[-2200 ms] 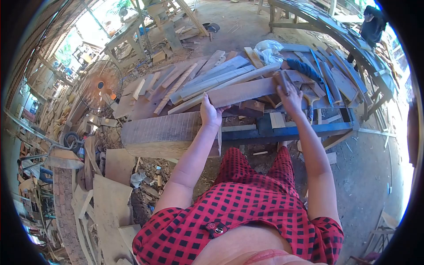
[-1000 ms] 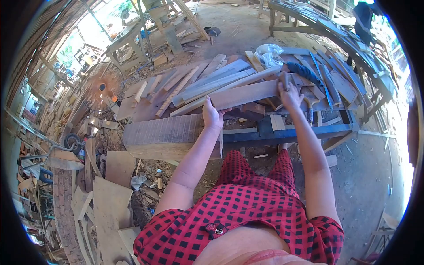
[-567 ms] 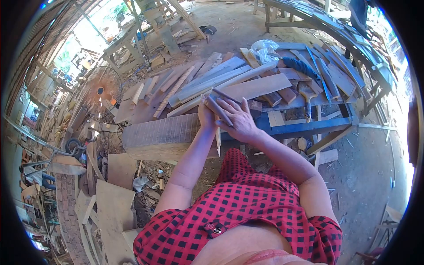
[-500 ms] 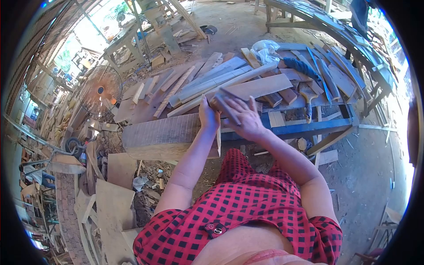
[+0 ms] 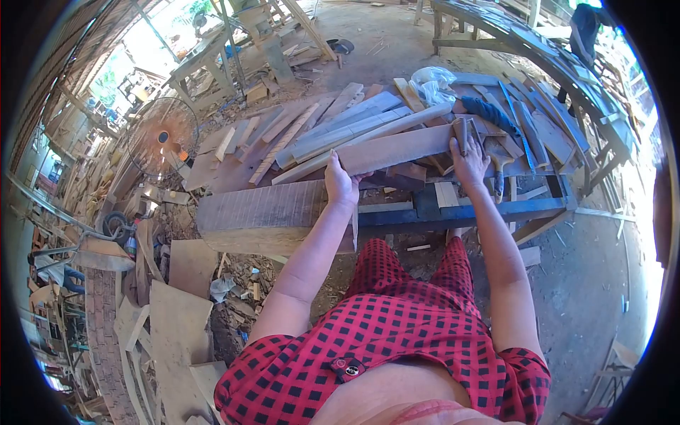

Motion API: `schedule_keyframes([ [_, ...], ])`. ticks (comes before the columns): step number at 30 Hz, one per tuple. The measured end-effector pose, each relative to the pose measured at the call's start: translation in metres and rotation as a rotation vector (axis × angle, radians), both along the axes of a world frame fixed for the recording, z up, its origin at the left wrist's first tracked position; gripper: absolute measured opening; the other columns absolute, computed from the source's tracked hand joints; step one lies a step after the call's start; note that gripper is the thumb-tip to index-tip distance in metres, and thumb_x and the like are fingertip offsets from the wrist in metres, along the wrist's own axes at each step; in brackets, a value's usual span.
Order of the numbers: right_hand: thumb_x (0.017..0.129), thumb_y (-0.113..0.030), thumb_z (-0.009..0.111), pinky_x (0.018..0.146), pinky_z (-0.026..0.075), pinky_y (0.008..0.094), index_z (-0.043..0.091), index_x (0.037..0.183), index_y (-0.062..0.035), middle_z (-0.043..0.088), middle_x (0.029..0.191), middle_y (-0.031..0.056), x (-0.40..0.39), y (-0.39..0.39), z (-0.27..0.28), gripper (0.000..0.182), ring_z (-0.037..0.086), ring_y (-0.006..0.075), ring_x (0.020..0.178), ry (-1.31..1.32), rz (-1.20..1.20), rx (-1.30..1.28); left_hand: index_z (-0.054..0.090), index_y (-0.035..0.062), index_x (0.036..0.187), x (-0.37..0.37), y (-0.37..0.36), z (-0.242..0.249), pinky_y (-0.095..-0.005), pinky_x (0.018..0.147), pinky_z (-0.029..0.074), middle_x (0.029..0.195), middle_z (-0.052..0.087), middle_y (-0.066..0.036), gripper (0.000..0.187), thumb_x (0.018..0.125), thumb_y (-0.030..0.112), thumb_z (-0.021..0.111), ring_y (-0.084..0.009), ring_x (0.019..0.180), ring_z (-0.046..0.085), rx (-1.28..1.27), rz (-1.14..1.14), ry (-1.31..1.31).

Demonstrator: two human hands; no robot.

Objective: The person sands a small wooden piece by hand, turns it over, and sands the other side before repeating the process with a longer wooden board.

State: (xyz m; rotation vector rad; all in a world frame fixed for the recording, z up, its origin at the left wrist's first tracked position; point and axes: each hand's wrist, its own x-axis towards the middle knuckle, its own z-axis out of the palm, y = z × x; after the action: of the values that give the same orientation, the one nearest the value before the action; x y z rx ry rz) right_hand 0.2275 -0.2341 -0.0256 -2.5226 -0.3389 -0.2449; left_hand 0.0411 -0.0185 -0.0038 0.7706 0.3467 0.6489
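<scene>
My left hand is closed around the left end of a flat wooden board, thumb on top and fingers beneath. The board slants up to the right over the bench. At its far right end my right hand grips a small dark brown block, which stands upright against the board's end. What the block is exactly, I cannot make out. Just right of that hand lies a paintbrush. Under my left forearm sits a thick timber beam with a ribbed top.
Several loose planks are piled behind the board, along with a clear plastic bag and a blue strip. A round fan stands at left. A long table holds wood pieces, with a person beyond. Scraps litter the floor.
My right hand has slid with the block from beside my left hand to the board's right end. The board now shows between both hands. My left hand has barely moved.
</scene>
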Motion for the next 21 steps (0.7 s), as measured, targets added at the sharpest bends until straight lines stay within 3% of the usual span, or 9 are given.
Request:
schedule_keyframes([
  [7,0.087,-0.054,0.045,0.106,0.008,0.0597,0.039,0.138,-0.0181,0.042,0.136,0.0142,-0.131,0.066,0.040,0.063,0.032,0.0297,0.132,-0.247,0.582,0.118,0.044,0.0035,0.120,0.003,0.005,-0.011,-0.0430,0.075,0.053,0.110,0.057,-0.014,0.049,0.097,0.043,0.025,-0.0291,0.093,0.060,0.104,-0.068,-0.013],
  [9,0.088,-0.054,0.044,0.105,0.007,0.0611,0.040,0.137,-0.0182,0.042,0.136,0.0141,-0.159,0.081,0.049,0.061,0.032,0.0309,0.131,-0.238,0.731,0.102,0.051,0.0024,0.110,0.007,0.009,-0.021,-0.0360,0.068,0.054,0.100,0.060,-0.012,0.047,0.098,0.041,0.027,-0.0227,0.086,0.063,-0.133,-0.049,-0.102],
  [10,0.088,-0.054,0.044,0.105,0.007,0.0611,0.040,0.137,-0.0182,0.042,0.136,0.0141,-0.164,0.084,0.049,0.061,0.032,0.0309,0.131,-0.238,0.734,0.105,0.053,0.0028,0.108,0.014,0.034,-0.057,-0.0350,0.075,0.052,0.101,0.060,-0.011,0.045,0.097,0.038,0.027,-0.0212,0.088,0.063,0.168,-0.030,-0.039],
  [11,0.088,-0.054,0.043,0.105,0.007,0.0617,0.041,0.136,-0.0179,0.042,0.136,0.0142,-0.167,0.088,0.048,0.060,0.033,0.0311,0.131,-0.269,0.757,0.100,0.053,0.0028,0.108,0.016,0.046,-0.073,-0.0350,0.075,0.052,0.101,0.060,-0.011,0.045,0.097,0.038,0.027,-0.0212,0.088,0.063,0.170,-0.025,-0.038],
  [13,0.089,-0.053,0.043,0.105,0.007,0.0624,0.042,0.136,-0.0176,0.042,0.136,0.0142,-0.164,0.089,0.043,0.059,0.033,0.0314,0.131,-0.298,0.782,0.093,0.036,0.0043,0.131,0.017,0.057,-0.089,-0.0485,0.105,0.031,0.134,0.038,-0.019,0.054,0.097,0.043,0.023,-0.0322,0.124,0.040,0.522,-0.118,0.069],
  [14,0.089,-0.052,0.042,0.104,0.008,0.0633,0.040,0.137,-0.0189,0.042,0.136,0.0147,-0.154,0.086,0.039,0.058,0.034,0.0315,0.130,-0.328,0.768,0.076,0.052,0.0022,0.109,0.007,0.014,-0.032,-0.0381,0.069,0.054,0.099,0.060,-0.014,0.044,0.098,0.035,0.025,-0.0254,0.086,0.063,-0.081,-0.004,-0.111],
  [16,0.091,-0.049,0.040,0.103,0.009,0.0651,0.031,0.142,-0.0251,0.044,0.135,0.0152,-0.136,0.074,0.046,0.057,0.035,0.0320,0.129,-0.345,0.706,0.069,0.051,0.0019,0.109,0.000,0.002,-0.008,-0.0390,0.066,0.054,0.099,0.060,-0.014,0.045,0.098,0.036,0.025,-0.0267,0.084,0.063,-0.019,-0.009,-0.083],
  [17,0.090,-0.045,0.045,0.106,0.006,0.0614,0.044,0.135,-0.0167,0.042,0.138,0.0135,-0.125,0.067,0.049,0.053,0.034,0.0302,0.130,-0.288,0.644,0.061,0.050,0.0017,0.110,0.000,0.000,-0.005,-0.0400,0.062,0.055,0.099,0.060,-0.015,0.046,0.098,0.037,0.025,-0.0280,0.083,0.063,0.045,-0.016,-0.056],
  [21,0.091,-0.053,0.038,0.107,0.003,0.0600,0.038,0.139,-0.0206,0.039,0.141,0.0111,-0.044,0.044,0.021,0.058,0.027,0.0269,0.135,-0.158,0.355,-0.049,0.048,0.0032,0.114,0.001,0.003,-0.007,-0.0392,0.061,0.054,0.103,0.060,-0.014,0.048,0.097,0.043,0.028,-0.0272,0.080,0.063,0.034,-0.030,-0.015],
])
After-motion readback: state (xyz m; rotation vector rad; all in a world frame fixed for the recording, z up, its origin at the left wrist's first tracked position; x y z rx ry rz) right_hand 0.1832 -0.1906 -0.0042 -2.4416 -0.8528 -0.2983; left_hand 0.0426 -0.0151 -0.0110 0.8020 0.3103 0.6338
